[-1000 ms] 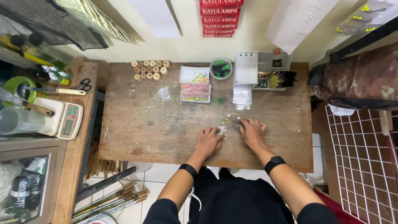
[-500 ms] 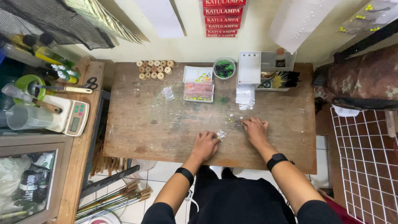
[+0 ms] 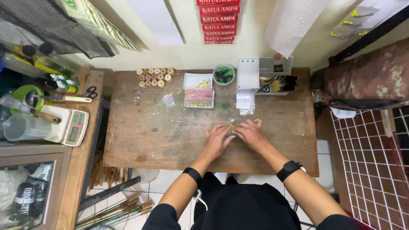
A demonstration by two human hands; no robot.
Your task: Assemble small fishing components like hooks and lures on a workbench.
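My left hand (image 3: pixel 216 139) and my right hand (image 3: pixel 251 133) rest close together on the worn wooden table (image 3: pixel 149 127), fingertips nearly meeting. Between the fingertips lie a few tiny yellow beads or small pieces (image 3: pixel 232 126); they are too small to tell whether either hand pinches one. Both wrists wear black bands. Farther back on the table sit a small compartment box (image 3: pixel 198 91) with pink and yellow bits and a round tub (image 3: pixel 223 74) of green and black pieces.
Wooden spools (image 3: pixel 154 77) stand at the back left, a small clear bag (image 3: pixel 168 100) near them. A white organizer (image 3: pixel 262 74) with brushes sits at the back right. A side shelf on the left holds a scale (image 3: pixel 70 127), jug, scissors (image 3: pixel 88 92) and bottles.
Both hands have drawn closer together near the table's middle, fingertips now almost touching over the small yellow pieces. The camera view has shifted slightly.
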